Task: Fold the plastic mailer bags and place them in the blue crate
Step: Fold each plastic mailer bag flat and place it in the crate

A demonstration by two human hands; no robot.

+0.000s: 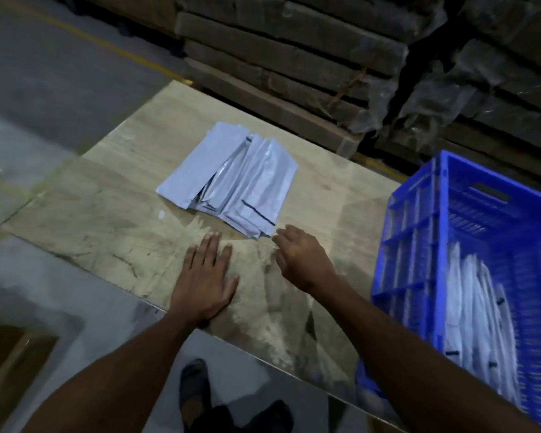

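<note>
A loose pile of grey plastic mailer bags [231,176] lies on the wooden table [107,220], fanned out and overlapping. My left hand [205,276] rests flat on the tabletop just in front of the pile, fingers straight. Hovering just short of the pile's near corner, my right hand [300,260] has loosely bent fingers and holds nothing. The blue crate [419,245] stands at the table's right end. Several folded mailer bags [478,314] stand on edge inside it.
Stacks of wrapped flat cardboard [294,64] rise behind the table. A grey floor with a yellow line [107,45] lies to the left. A brown box [10,370] sits at the lower left, and my feet [194,389] show below the table's near edge.
</note>
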